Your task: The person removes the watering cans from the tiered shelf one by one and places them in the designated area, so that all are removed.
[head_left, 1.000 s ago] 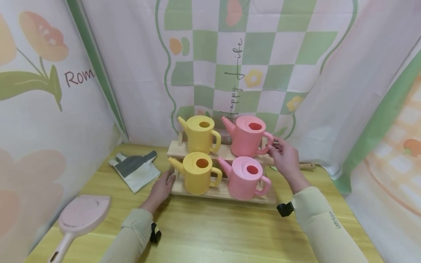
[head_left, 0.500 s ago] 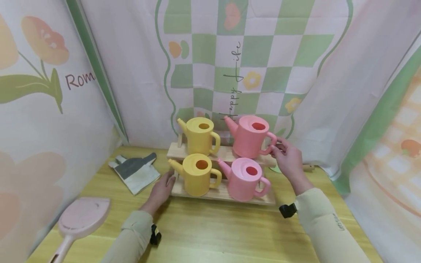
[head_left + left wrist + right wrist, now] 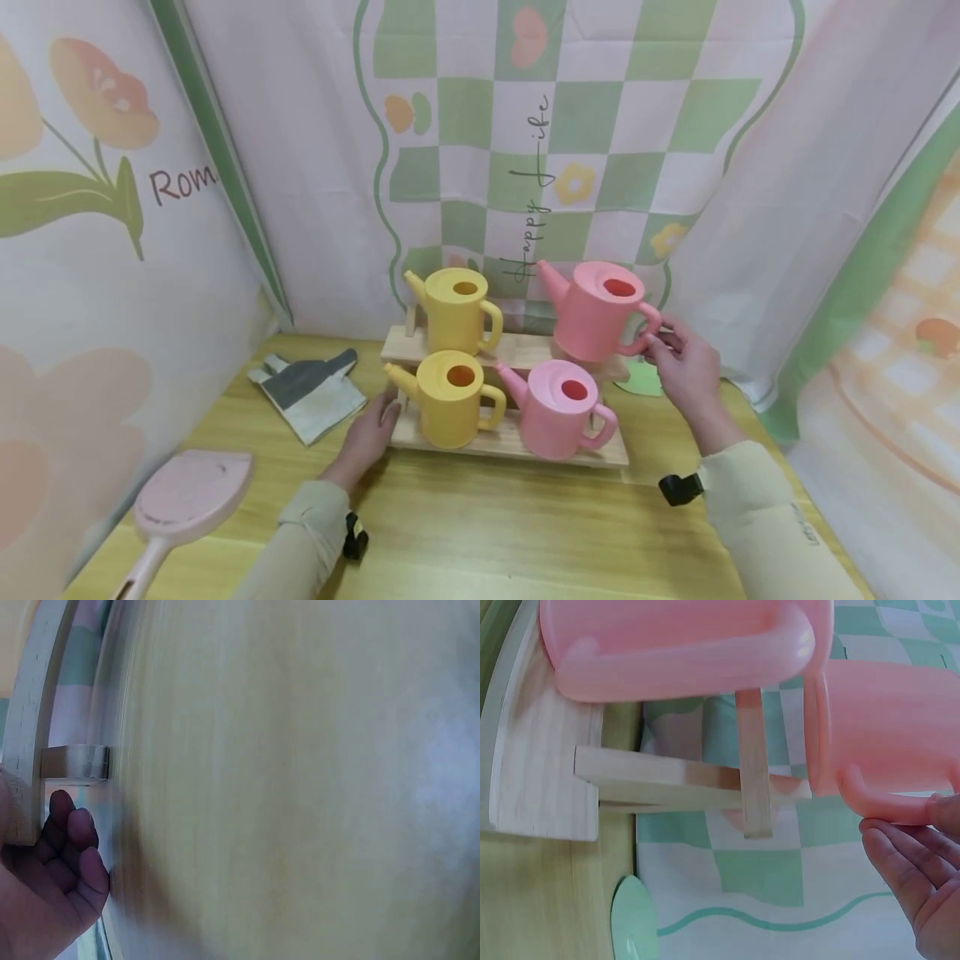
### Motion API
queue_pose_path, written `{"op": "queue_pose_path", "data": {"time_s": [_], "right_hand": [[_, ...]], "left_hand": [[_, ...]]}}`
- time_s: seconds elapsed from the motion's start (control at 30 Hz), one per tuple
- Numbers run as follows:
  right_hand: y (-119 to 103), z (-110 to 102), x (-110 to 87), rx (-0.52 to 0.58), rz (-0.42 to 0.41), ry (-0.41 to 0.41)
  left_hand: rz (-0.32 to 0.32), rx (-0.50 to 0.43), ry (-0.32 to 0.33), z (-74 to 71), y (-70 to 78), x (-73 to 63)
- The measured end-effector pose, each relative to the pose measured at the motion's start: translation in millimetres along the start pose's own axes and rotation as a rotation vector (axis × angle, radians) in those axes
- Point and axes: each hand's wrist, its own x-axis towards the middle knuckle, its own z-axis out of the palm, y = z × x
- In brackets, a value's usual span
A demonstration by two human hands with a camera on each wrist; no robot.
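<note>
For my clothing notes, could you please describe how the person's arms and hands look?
The left hand and right hand are bare. The sleeves are pale beige; small dark lettering marks the right one. A small black device sits beside each cuff.

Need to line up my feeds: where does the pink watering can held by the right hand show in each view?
Head: right of centre, the upper pink watering can, at the rack's right end, its handle pinched by the right hand.
Left wrist: not in it.
Right wrist: upper right, cut off by the right edge.
Shared landmark: the wooden rack, in all three views.
</note>
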Motion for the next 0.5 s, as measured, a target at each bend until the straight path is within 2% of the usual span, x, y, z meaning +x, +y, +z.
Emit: {"op": "queue_pose_path", "data": {"time_s": [0.33,0.5], "right_hand": [[8,-20,-6.5,0.006,0.082,-0.022],[11,-30,-9.0,-0.030,0.082,-0.013]], "left_hand": [[0.011,0.005,0.001,0.5,-0.6,0.0],[0.007,0.008,0.002,0.6,-1.0,0.2]]}}
